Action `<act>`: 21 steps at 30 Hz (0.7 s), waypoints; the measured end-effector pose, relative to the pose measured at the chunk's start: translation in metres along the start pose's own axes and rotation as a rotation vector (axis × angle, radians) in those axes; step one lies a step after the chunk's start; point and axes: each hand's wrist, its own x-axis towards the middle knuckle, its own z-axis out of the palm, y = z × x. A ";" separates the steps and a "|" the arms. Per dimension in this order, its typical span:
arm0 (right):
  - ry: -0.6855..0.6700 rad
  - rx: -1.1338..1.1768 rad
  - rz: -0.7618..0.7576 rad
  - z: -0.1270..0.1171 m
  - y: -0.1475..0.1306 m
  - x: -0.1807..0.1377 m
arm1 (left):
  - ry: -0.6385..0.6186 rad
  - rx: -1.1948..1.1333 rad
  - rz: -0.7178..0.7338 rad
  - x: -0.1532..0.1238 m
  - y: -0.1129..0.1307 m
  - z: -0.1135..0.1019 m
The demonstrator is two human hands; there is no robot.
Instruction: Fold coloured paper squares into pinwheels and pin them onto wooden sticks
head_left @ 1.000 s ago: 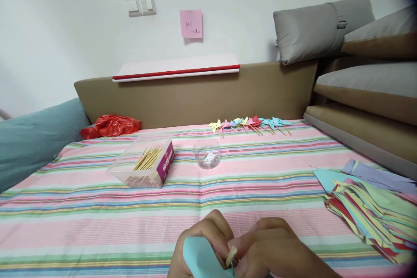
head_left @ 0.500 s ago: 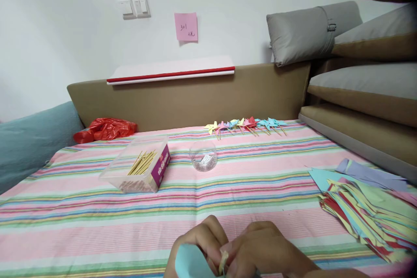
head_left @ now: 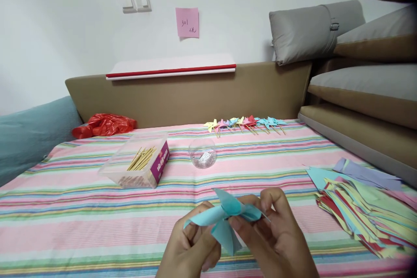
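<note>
Both my hands hold a light blue paper pinwheel (head_left: 224, 219) low in the middle of the view, above the striped bedsheet (head_left: 81, 226). My left hand (head_left: 190, 247) grips it from the lower left, fingers curled behind its blades. On the right side, my right hand (head_left: 276, 236) pinches the pinwheel near its centre, thumb and fingers closed on the paper. The blades are folded in and spread out like a small fan.
A clear plastic box of wooden sticks (head_left: 138, 165) and a small clear cup (head_left: 202, 155) stand further back. Several finished pinwheels (head_left: 246, 124) lie in a row by the brown headboard. A stack of coloured paper sheets (head_left: 368, 202) lies right, a red plastic bag (head_left: 104, 124) far left.
My hands have risen into view with the blue pinwheel, which now shows its spread blades. Earlier it was held low at the bottom edge with a stick end between my fingers.
</note>
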 end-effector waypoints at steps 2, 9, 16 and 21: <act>-0.015 0.029 0.009 -0.002 0.006 0.005 | 0.006 0.022 -0.008 0.002 -0.003 -0.001; -0.038 0.054 0.073 -0.009 0.017 0.010 | 0.044 0.031 -0.021 0.003 -0.007 -0.006; 0.114 0.082 0.144 -0.007 0.025 0.019 | 0.132 -0.260 -0.102 0.011 -0.018 -0.001; -0.024 -0.225 0.225 -0.016 0.035 0.020 | 0.475 -0.593 -0.027 0.017 -0.010 -0.001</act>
